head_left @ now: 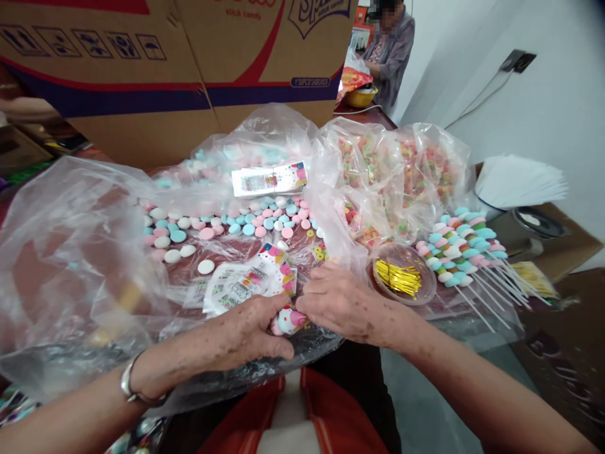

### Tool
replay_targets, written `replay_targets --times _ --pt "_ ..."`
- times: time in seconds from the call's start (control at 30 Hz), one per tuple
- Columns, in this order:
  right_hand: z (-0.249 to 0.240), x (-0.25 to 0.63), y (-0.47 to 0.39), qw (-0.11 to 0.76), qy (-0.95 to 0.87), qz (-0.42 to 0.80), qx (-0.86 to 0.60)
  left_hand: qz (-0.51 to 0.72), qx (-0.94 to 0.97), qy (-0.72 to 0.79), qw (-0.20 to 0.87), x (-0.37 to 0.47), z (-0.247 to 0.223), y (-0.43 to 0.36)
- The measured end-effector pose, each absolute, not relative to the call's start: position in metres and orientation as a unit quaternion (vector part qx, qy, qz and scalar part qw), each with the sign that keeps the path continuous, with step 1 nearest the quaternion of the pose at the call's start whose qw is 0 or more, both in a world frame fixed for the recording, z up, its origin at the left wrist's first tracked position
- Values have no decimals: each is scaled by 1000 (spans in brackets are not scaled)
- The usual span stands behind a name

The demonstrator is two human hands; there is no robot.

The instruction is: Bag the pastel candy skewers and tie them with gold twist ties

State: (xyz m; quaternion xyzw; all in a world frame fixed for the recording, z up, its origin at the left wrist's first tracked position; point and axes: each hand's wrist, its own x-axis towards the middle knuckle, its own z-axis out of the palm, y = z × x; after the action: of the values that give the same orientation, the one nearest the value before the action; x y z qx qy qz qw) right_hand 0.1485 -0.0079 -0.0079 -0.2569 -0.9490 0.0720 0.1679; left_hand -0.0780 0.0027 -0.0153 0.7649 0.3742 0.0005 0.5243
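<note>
Near the table's front edge my left hand (250, 331) is closed round a small wrapped candy bundle (287, 321) with pink, white and blue pieces. My right hand (338, 301) touches the bundle's right end, fingers pressed together; what they pinch is hidden. Just behind my left hand lie fanned printed wrappers (241, 284). Pink, blue and white round candies (248, 221) are spread farther back. To the right of my right hand, a clear round tub (428, 293) holds gold twist ties (398, 278).
Skewered candy sticks (460, 249) lie at the right. Behind stand bags of colourful gummies (401, 164), a wrapper stack (269, 180) and a large carton (165, 82). Loose plastic (70, 252) covers the left. Another person (394, 57) is at the back.
</note>
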Motion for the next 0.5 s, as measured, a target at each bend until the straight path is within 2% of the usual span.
replay_targets --times 0.1,0.2,0.27,0.33,0.5 --pt "-12 146 -2 218 -938 74 -259 20 665 392 635 -69 -11 -1" --pt "-13 149 3 321 -874 72 -357 103 547 406 724 -65 -11 -3" --pt "-13 151 5 348 -839 70 -412 154 508 434 728 -63 -14 -5" --pt "-15 150 5 339 -844 81 -408 172 503 470 705 -61 -15 -6" --pt "-14 141 1 341 -830 177 -405 209 519 523 643 -53 -7 -5"
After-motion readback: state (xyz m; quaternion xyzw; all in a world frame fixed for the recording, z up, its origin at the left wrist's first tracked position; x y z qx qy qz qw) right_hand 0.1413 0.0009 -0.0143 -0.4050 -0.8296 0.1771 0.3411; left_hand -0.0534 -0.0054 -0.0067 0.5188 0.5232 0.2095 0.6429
